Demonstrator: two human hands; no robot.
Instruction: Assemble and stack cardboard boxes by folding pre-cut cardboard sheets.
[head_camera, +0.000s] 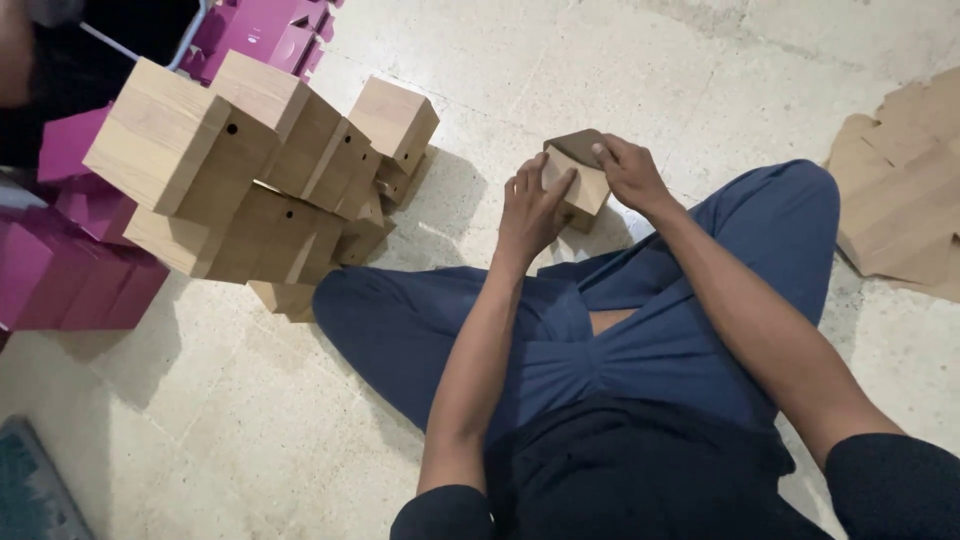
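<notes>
Viewing from left to right, seated person folding a carton on the floor.
Magenta boxes (70, 270): stacked at far left, beside the wood-print stack.
Stack of finished boxes (250, 180): leaning pile, well apart from the hands.
Left hand (530, 212): fingers spread flat against the near side of the small brown box (580, 185).
Small brown box: on the floor between both hands, just beyond the knees.
Right hand (628, 175): fingers pressed on the dark top flap, thumb alongside.
Flat cardboard blanks (900, 190): lying at far right.
Risk: flap probably springs open if pressure eases; uneven pressing could crease a wall.
</notes>
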